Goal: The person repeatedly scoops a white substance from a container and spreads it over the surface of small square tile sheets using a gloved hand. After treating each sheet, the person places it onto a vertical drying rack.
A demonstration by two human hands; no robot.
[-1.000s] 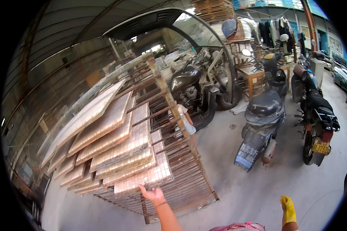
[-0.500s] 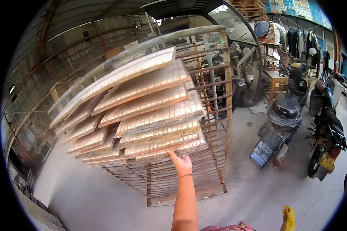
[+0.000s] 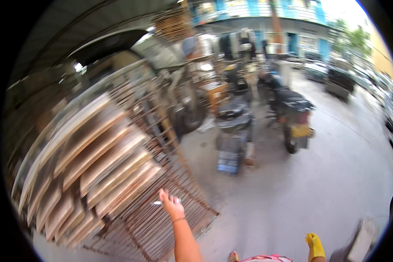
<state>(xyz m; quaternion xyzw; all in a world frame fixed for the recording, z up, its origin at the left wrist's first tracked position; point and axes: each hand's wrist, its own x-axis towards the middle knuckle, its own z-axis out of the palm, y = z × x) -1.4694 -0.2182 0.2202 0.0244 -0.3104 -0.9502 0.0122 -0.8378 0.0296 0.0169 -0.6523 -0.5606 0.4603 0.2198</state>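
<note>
Nearest, at the bottom edge, pink patterned clothing (image 3: 266, 258) and part of a sandalled foot (image 3: 234, 256) show. To their right is the right hand (image 3: 315, 247) in a yellow glove, its fingers partly turned away, so I cannot tell whether its grip is apart or together. Left of centre, the bare left hand (image 3: 172, 206) reaches up, its grip closed on a small, thin, pale object (image 3: 156, 202) lying across the fingers. The step in hand seems to be holding this object beside the rack; the next move would call for a secure pinch and care around the slab edges. Just beyond the fingertips, pale slabs (image 3: 118, 159) lean in overlapping layers on a rusty barred rack (image 3: 148, 218); contact between hand and bars cannot be judged. Farther back stand a scooter (image 3: 235, 120) and a motorcycle (image 3: 294, 113), then a blue-and-white building (image 3: 257, 11). Motion blur smears the slab surfaces and both vehicles, the pale object's kind is unclear, and the dark round lens border cuts off the slabs' left side.
</note>
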